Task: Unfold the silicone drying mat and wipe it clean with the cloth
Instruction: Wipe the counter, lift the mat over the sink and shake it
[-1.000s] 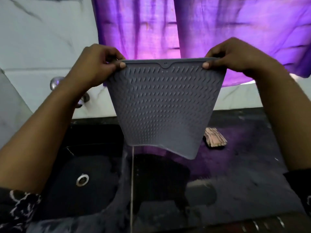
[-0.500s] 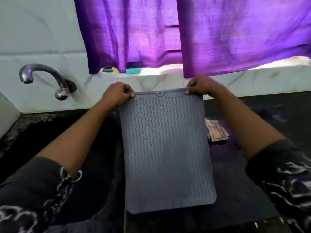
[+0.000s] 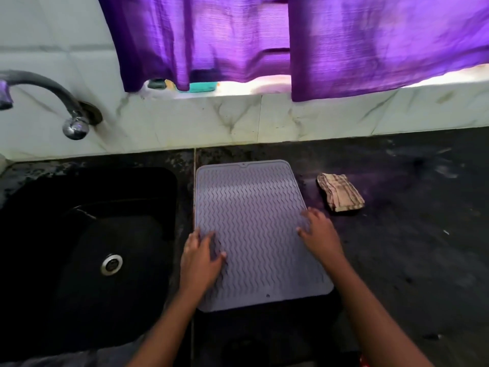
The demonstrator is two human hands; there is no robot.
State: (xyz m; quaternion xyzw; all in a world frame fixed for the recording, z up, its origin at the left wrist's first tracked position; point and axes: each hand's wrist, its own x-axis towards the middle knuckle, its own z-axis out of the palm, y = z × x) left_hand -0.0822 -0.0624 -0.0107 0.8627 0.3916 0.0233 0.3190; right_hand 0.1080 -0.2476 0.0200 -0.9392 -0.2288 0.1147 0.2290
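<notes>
Both hands: were spread flat, palms down, gripping nothing; half a second earlier they had pinched the mat's far corners.
Left hand [image 3: 202,256]: pressed on the mat's left edge, beside the sink.
Right hand [image 3: 318,230]: lay fingers splayed on the mat's right edge, near the cloth but not touching it.
Silicone drying mat [image 3: 254,223]: had come down from hanging in the air a second before to lie fully open and flat, wavy ribs up, on the black countertop [image 3: 412,234] just right of the sink [image 3: 87,234].
Cloth [image 3: 340,192]: had stayed folded on the counter, just right of the mat's far corner.
Task meaning: unfolding looked finished; wiping had not begun, and the right hand seemed best placed to take the cloth.
</notes>
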